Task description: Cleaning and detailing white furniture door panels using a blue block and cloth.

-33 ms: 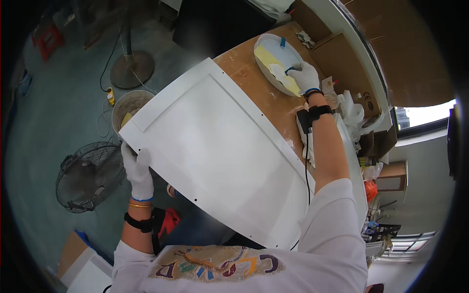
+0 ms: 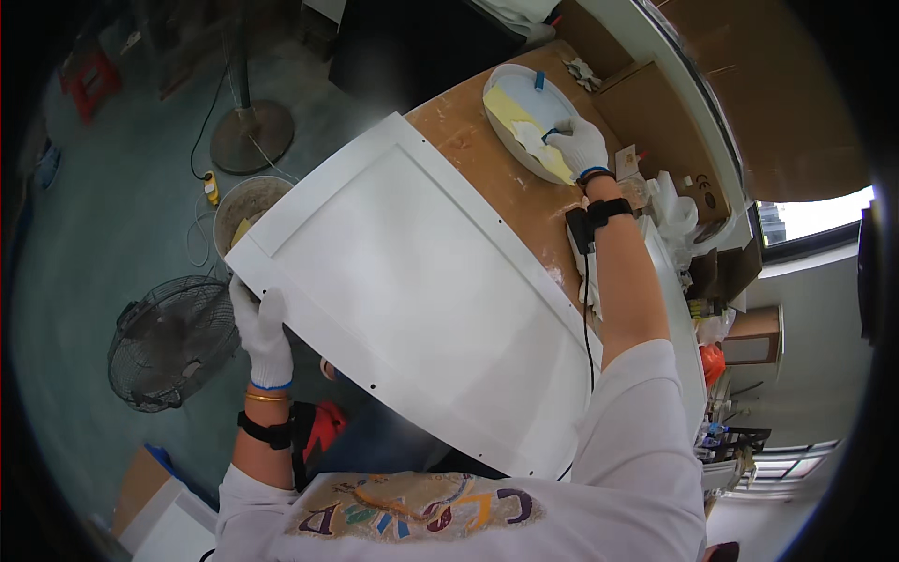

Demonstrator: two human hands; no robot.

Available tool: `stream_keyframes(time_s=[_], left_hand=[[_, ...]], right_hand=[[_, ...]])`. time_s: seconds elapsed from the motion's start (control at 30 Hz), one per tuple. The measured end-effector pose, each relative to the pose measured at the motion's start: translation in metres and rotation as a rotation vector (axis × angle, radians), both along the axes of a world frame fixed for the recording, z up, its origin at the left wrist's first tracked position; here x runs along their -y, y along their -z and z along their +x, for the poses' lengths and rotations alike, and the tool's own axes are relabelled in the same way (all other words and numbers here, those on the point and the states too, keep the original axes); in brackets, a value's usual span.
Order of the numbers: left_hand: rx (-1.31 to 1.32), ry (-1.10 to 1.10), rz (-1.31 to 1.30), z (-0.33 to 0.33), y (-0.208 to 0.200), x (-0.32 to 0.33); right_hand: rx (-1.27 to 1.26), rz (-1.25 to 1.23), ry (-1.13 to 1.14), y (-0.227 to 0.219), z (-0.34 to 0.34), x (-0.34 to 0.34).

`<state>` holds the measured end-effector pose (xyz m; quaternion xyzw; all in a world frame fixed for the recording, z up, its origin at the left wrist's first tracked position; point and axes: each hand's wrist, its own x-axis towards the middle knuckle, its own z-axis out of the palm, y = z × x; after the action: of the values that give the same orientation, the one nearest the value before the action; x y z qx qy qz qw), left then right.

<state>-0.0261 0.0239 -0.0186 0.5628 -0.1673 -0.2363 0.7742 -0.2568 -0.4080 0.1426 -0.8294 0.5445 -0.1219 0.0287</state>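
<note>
A large white panel with a recessed middle and small dark holes along its edges lies slanted before me, overhanging the wooden table. My left hand, in a white knit glove, grips its left corner, with the thumb at the edge and some fingers hidden. Past the panel's far side, my gloved right hand is over a white oval tub. It pinches a small blue tool, mostly hidden by the fingers. White paste lies beneath it on a yellow sheet in the tub. Another blue piece rests at the tub's far end.
The brown tabletop runs beneath the tub, beside cardboard boxes and plastic bags. A black cable hangs from my right wrist across the panel's edge. A bucket and a wire-caged fan stand left on the floor.
</note>
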Motion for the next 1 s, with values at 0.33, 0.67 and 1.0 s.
stream_keyframes(time_s=[0.33,0.67,1.0], left_hand=[[0.011,-0.012,0.039,0.002,-0.001,-0.001],[0.033,0.017,0.007,0.0,-0.005,0.002],[0.095,0.002,0.04,-0.007,-0.003,0.009]], right_hand=[[-0.082,-0.03,0.067,0.014,0.027,0.001],[0.005,0.019,0.116,0.01,0.019,0.027],[0.006,-0.17,0.005,0.004,0.013,0.008]])
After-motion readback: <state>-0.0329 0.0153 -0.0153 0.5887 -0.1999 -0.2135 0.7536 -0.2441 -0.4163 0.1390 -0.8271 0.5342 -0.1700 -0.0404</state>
